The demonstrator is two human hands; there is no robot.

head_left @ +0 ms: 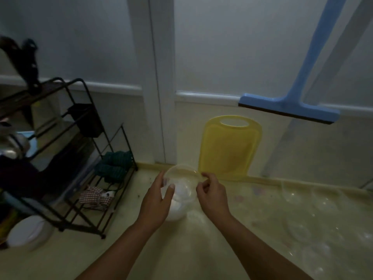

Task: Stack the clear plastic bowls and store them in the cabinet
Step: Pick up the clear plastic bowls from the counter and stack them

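Black rack [84, 158] crowds the left, loose clear bowls [314, 215] right — bare counter [181, 255] between

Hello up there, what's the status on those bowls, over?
Both hands, left and right, gripping stacked clear bowls on counter. More loose bowls lying to the right. Cabinet not in view. Nothing blocking.

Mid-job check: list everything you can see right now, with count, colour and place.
stacked bowls: count unclear, clear, held over the counter centre
loose bowls: several, clear, counter right
cutting board: one, yellow, upright against the wall
squeegee: one, blue, hanging at right
rack: one, black wire, counter left
cloths: green and checked, on the rack's lower shelf
lid: one, white, bottom left
counter: cream
left hand: grips the stack's left side
right hand: pinches the rim at right
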